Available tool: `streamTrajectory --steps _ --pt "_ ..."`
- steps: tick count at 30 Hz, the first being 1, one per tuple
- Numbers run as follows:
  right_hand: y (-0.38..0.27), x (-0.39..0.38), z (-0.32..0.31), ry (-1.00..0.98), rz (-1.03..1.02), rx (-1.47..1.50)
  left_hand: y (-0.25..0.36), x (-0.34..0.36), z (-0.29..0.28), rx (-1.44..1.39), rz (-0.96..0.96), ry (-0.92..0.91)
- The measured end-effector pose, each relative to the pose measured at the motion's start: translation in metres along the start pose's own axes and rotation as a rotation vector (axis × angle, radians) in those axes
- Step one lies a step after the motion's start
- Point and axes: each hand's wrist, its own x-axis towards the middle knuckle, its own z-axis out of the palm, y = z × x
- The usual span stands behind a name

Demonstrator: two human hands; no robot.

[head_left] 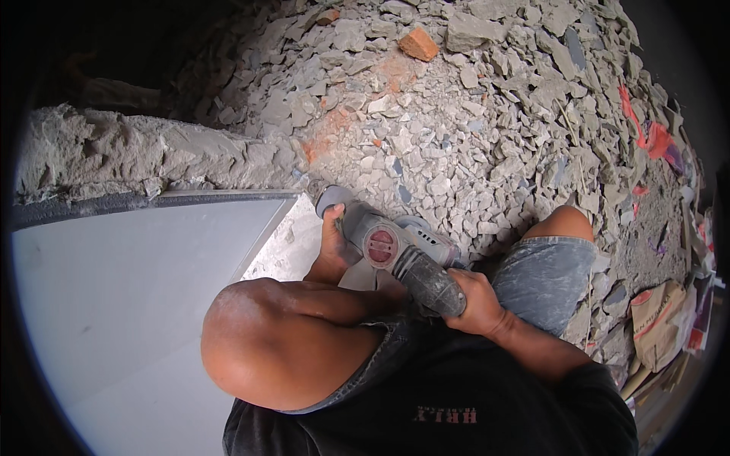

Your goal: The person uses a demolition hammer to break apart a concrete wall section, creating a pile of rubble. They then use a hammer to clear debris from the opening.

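A dusty grey power drill [422, 273] with a round red dial lies diagonally between my bent legs, its front end at the near end of a rough concrete ledge [152, 156]. My left hand [333, 235] is closed on its front handle. My right hand [475, 300] is closed round the rear grip. The bit is not clearly visible. A pale smooth panel [129, 296] with a dark strip along its top edge runs below the ledge to the left of my left knee.
Broken concrete rubble [494, 129] covers the ground ahead and right, with an orange brick piece [418, 43] among it. Red plastic scraps [654, 137] and a torn paper sack [654, 327] lie at the right. The upper left is dark and hard to make out.
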Motion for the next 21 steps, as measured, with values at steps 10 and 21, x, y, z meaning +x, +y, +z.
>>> streamTrajectory --steps 10,21 --pt "0.003 0.008 -0.003 0.022 0.002 0.093 0.003 0.002 0.008 -0.005 0.005 0.061" --pt "0.005 0.015 -0.011 0.015 0.033 0.114 0.004 0.009 0.012 0.004 0.002 0.07"
